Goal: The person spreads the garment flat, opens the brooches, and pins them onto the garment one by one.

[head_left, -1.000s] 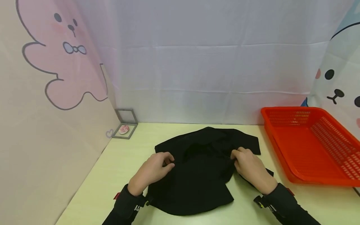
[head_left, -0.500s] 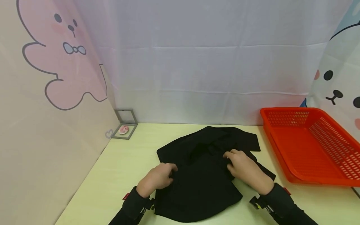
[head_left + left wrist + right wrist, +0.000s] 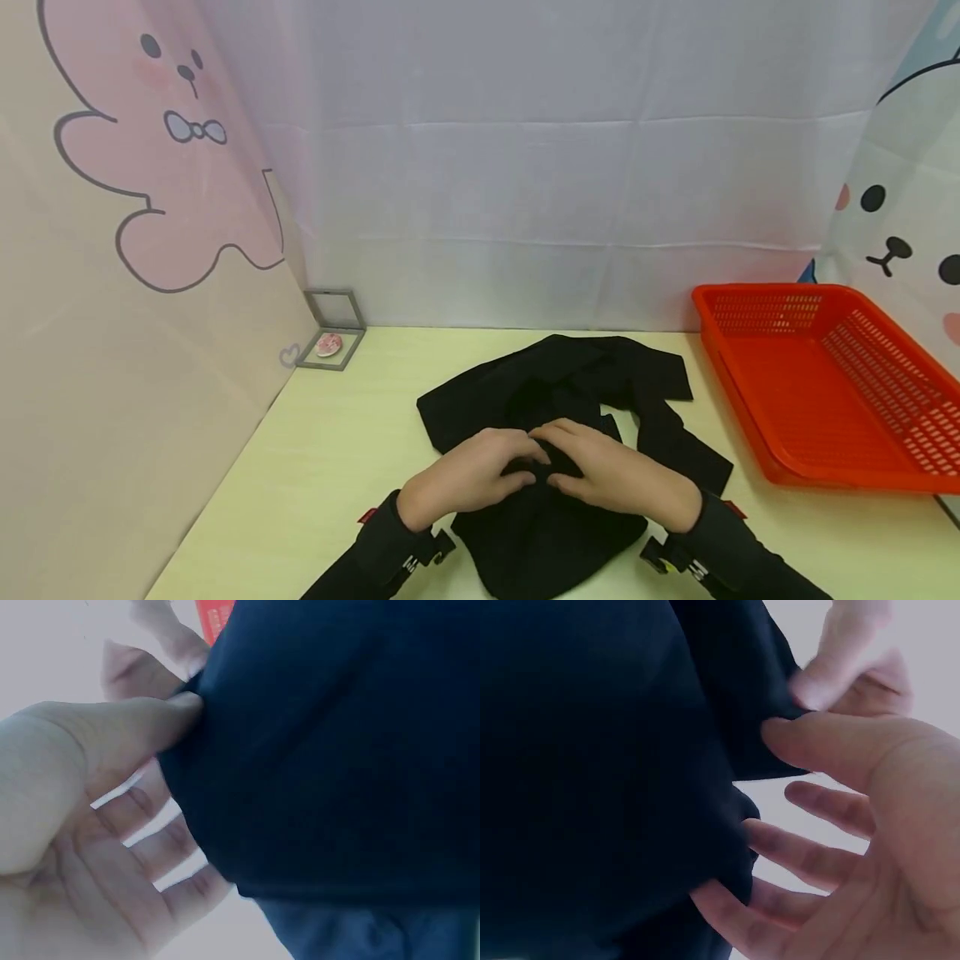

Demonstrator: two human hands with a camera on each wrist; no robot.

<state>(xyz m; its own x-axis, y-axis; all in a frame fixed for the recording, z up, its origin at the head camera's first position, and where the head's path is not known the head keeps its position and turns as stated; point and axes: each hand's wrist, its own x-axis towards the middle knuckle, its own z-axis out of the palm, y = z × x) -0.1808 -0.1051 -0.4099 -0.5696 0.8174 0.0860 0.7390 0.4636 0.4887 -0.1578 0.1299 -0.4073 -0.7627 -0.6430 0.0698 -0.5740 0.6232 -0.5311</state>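
A crumpled black garment point(image 3: 547, 537) lies on the pale yellow table, sleeve-like parts spread toward the back and right. Over its middle, my two hands have come close together. The left hand point(image 3: 480, 471) pinches a folded edge of the cloth between thumb and index finger, as the left wrist view shows; its other fingers stay loosely spread. In the right wrist view, the right hand point(image 3: 870, 832) has its thumb resting on the cloth, with the other fingers spread and some fingertips touching the fabric. Whatever lies beneath the hands is hidden.
A red perforated plastic basket point(image 3: 817, 400) stands at the right. In the back left corner is a small grey-framed open case point(image 3: 333, 354) with a round pink-and-white item point(image 3: 328, 344) inside. A printed cloth point(image 3: 480, 167) hangs behind the table.
Both hands have moved inward and meet over the garment's middle. Its near body has been drawn narrower at both sides, and a sleeve-like part now spreads free at the right.
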